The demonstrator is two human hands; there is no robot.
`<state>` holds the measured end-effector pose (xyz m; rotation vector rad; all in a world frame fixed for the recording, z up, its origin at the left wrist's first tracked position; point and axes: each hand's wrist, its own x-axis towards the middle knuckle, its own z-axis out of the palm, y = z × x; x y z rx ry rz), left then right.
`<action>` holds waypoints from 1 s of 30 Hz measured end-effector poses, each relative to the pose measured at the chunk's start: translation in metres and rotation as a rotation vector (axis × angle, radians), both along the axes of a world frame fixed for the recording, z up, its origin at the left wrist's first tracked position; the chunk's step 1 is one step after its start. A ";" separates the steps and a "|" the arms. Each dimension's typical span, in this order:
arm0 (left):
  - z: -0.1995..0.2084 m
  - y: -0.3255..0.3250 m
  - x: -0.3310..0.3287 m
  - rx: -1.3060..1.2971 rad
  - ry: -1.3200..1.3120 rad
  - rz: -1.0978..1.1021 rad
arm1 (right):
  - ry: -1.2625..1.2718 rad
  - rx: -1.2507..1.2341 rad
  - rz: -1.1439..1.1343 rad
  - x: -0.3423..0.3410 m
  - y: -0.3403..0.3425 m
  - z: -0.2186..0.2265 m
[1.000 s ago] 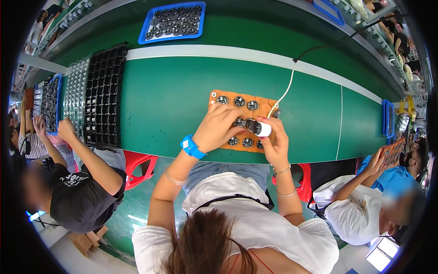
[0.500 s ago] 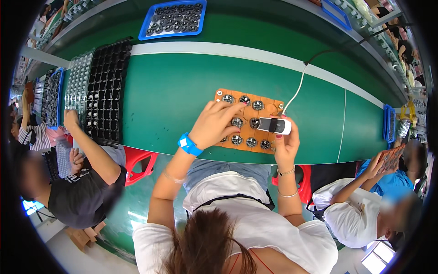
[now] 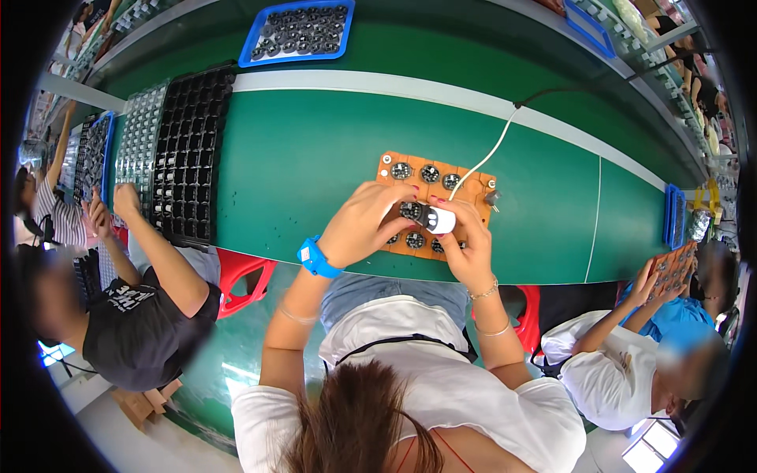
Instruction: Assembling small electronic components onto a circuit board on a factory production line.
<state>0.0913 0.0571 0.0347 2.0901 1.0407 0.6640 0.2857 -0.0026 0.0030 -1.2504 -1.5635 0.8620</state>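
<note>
An orange-brown fixture board (image 3: pixel 471 184) lies on the green bench, with round black circuit parts (image 3: pixel 430 173) set in its rows. My right hand (image 3: pixel 471 243) is closed around a white and black handheld device (image 3: pixel 440 220) with a white cord. The device's dark end meets a round black part (image 3: pixel 411 210) near the board's left side. My left hand (image 3: pixel 364 222) curls about that same part, forefinger above and thumb below. Whether the part is seated or lifted cannot be made out. Fingers and device hide some of the middle and lower rows.
A blue tray (image 3: pixel 347 49) of round black parts stands at the back. Black compartment trays (image 3: pixel 188 158) and a clear tray (image 3: pixel 140 146) lie on the left. The white cord (image 3: pixel 490 150) crosses the bench. Co-workers sit either side; one on the right holds a similar board (image 3: pixel 673 276).
My right hand has moved left with the device, from one round part to the one beside my left hand. My left forefinger and thumb have drawn closer together.
</note>
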 end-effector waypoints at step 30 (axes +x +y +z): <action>-0.014 -0.034 -0.016 0.015 -0.001 0.011 | 0.032 -0.029 0.025 0.007 -0.032 0.011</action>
